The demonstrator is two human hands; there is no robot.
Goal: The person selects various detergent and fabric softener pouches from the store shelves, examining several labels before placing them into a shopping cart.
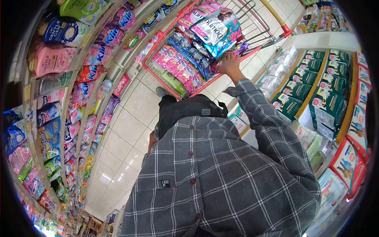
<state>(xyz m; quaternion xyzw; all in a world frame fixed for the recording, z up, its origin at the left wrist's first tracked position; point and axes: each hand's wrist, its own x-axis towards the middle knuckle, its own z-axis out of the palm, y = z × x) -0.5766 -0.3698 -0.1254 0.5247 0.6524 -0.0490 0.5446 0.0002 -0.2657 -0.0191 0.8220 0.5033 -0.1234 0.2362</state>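
Note:
My right hand (229, 64) reaches into a red-rimmed shopping cart (149, 53), its fingers curled at a small purple packet whose shape is partly hidden. Just beyond the fingers lies another purple packet (241, 48). A large white and blue Downy pouch (216, 32) rests on top of the goods. Rows of pink Molto sachets (177, 65) and dark blue sachets (193, 53) fill the near part of the cart, with green packs (172, 82) at its edge. My left hand does not show; a bit of skin is visible at the left side of my body.
Shelves of detergent and softener pouches (51, 59) curve along the left. On the right stand shelves with dark green packs (304, 77) and white packs (276, 71). The tiled floor (124, 130) runs between them. A black bag (193, 112) hangs at my waist.

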